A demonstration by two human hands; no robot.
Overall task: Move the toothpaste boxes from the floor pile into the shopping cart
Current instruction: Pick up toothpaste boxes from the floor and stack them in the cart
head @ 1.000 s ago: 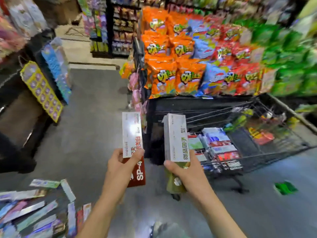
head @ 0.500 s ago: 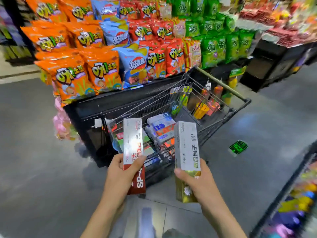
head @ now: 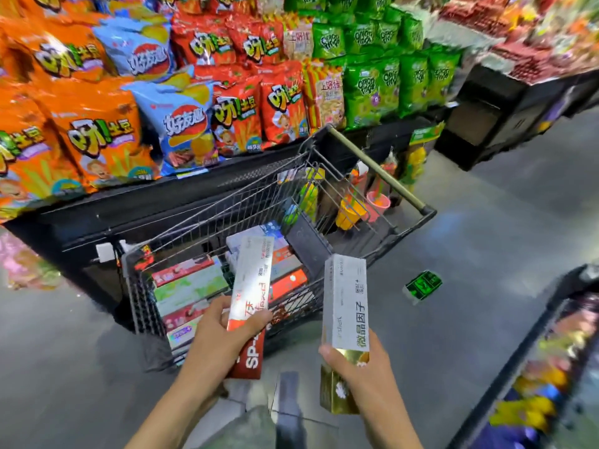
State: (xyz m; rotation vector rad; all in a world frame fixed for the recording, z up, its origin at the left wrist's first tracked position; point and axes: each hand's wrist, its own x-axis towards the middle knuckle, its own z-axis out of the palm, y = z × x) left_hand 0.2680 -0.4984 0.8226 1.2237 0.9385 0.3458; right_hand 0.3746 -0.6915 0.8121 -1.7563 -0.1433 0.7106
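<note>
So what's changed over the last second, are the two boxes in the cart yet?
Not yet. The view has swung right, away from the floor pile, which is now out of sight, and closed in on the shopping cart. The left hand carried the red and white box to above the basket; nothing was let go. Unchanged: the right hand holds the white and gold box, just outside the cart.

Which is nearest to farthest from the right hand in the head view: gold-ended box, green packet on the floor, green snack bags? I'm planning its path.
From the right hand:
1. Gold-ended box, in its grip.
2. Green packet, on the floor, right of the cart.
3. Green snack bags, on the display beyond the cart.
</note>
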